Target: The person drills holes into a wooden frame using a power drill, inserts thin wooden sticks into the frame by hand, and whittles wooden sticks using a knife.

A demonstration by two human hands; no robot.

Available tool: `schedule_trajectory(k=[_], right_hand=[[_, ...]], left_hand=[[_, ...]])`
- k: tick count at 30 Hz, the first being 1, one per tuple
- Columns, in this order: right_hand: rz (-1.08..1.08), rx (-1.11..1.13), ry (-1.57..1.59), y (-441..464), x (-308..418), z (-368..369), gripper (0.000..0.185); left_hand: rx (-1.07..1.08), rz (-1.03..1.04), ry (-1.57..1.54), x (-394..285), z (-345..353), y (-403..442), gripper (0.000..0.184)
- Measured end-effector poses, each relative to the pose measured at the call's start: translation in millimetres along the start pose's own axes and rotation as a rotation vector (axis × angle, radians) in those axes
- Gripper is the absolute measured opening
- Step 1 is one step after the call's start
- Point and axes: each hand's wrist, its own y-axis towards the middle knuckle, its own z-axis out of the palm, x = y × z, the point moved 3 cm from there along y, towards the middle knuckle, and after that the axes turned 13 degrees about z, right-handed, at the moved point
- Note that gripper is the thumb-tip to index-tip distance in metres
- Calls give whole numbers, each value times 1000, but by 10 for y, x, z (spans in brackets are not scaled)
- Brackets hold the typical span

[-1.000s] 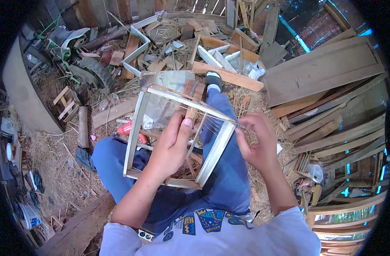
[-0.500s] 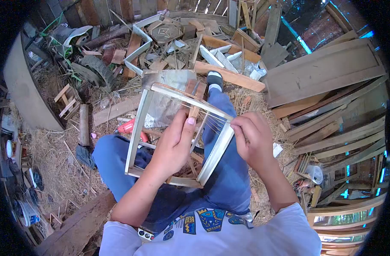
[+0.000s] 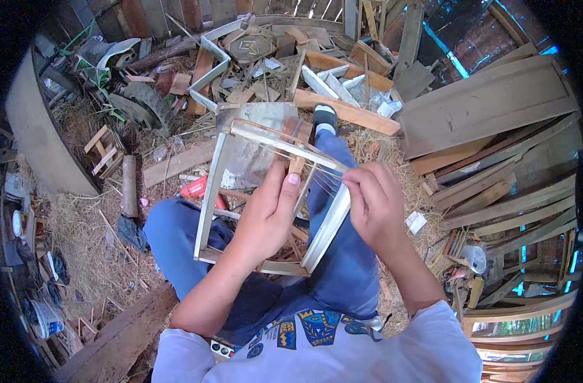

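A pale wooden box-like frame [image 3: 328, 223] rests over my lap, tilted, with thin strands running across its upper side. Inside its outline, my left hand [image 3: 266, 210] is closed around the light wooden handle [image 3: 296, 165] of a tool whose far end points away from me; its kind is hard to make out. At the frame's upper right corner, my right hand [image 3: 376, 199] is pinched closed, fingertips against the wood where the strands meet it. Whether it also grips a strand is hidden. Beyond the frame lies a worn grey board [image 3: 243, 118] on the ground.
A red power tool [image 3: 194, 187] lies left of the frame, near my bent knee. Scrap wood [image 3: 342, 113] is heaped ahead. Large panels [image 3: 489, 105] and stacked boards line the right side. A wheel [image 3: 144, 105] stands at the back left, a white bucket [image 3: 47, 319] at lower left.
The view has shifted slightly, so everything sits a little to the right. The tool's far end now shows less clearly. Both hands keep their places on the tool and frame.
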Motion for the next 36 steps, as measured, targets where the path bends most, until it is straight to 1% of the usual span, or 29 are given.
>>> schedule_trajectory(k=[1, 3, 4, 6, 8, 10, 11, 12, 13, 14, 15, 16, 18, 20, 21, 22, 24, 28, 30, 31, 33, 34, 36], right_hand=[[-7, -5, -8, -2, 3, -5, 17], [-1, -5, -8, 5, 2, -9, 17], [4, -5, -5, 14, -2, -10, 16], [8, -5, -1, 26, -28, 6, 16], [9, -1, 10, 32, -37, 45, 15], [75, -24, 32, 45, -52, 83, 13], [68, -20, 40, 48, -44, 121, 13], [107, -70, 78, 50, -50, 154, 11], [148, -119, 116, 48, -65, 180, 10], [144, -117, 121, 55, -91, 204, 10], [168, -73, 177, 71, -145, 227, 9], [194, -27, 232, 81, -182, 243, 9], [213, -16, 258, 86, -195, 246, 9], [231, -4, 284, 93, -215, 260, 10], [189, -29, 264, 92, -218, 256, 10], [147, -56, 242, 90, -219, 252, 10], [151, -62, 261, 83, -240, 260, 10], [156, -76, 299, 71, -257, 258, 12], [150, -76, 294, 62, -269, 253, 12], [143, -79, 283, 56, -278, 249, 13], [135, -78, 286, 44, -292, 249, 13], [124, -77, 286, 39, -295, 248, 14], [123, -84, 276, 33, -297, 245, 14]], left_hand=[[-1, 0, 0, 10, -16, -2, 37], [0, -140, -204, 72, -42, -20, 44], [3, -140, -204, 79, -44, -1, 44], [-158, -15, -192, 80, -117, 64, 47], [-199, -10, -206, 106, -146, 109, 50], [-252, -178, -385, 104, -155, 153, 51], [-249, -200, -370, 173, -165, 170, 56], [-259, -200, -365, 167, -204, 193, 56], [-221, -238, -394, 155, -223, 215, 59], [-181, -275, -424, 138, -239, 243, 63], [-181, -286, -362, 101, -266, 283, 71], [-185, -289, -360, 101, -280, 323, 71], [-167, -351, -378, 126, -290, 384, 72], [-186, -331, -328, 150, -292, 421, 75], [-197, -307, -281, 150, -286, 430, 77], [-199, -309, -279, 137, -272, 429, 77], [-275, -268, -229, 100, -272, 426, 77], [-296, -226, -251, 242, -227, 394, 74], [-311, -204, -318, 290, -193, 372, 67], [-310, -206, -316, 300, -167, 370, 67], [-405, -210, -458, 315, -110, 375, 59], [-400, -211, -456, 323, -90, 381, 59], [-486, -183, -495, 335, -93, 385, 57]])
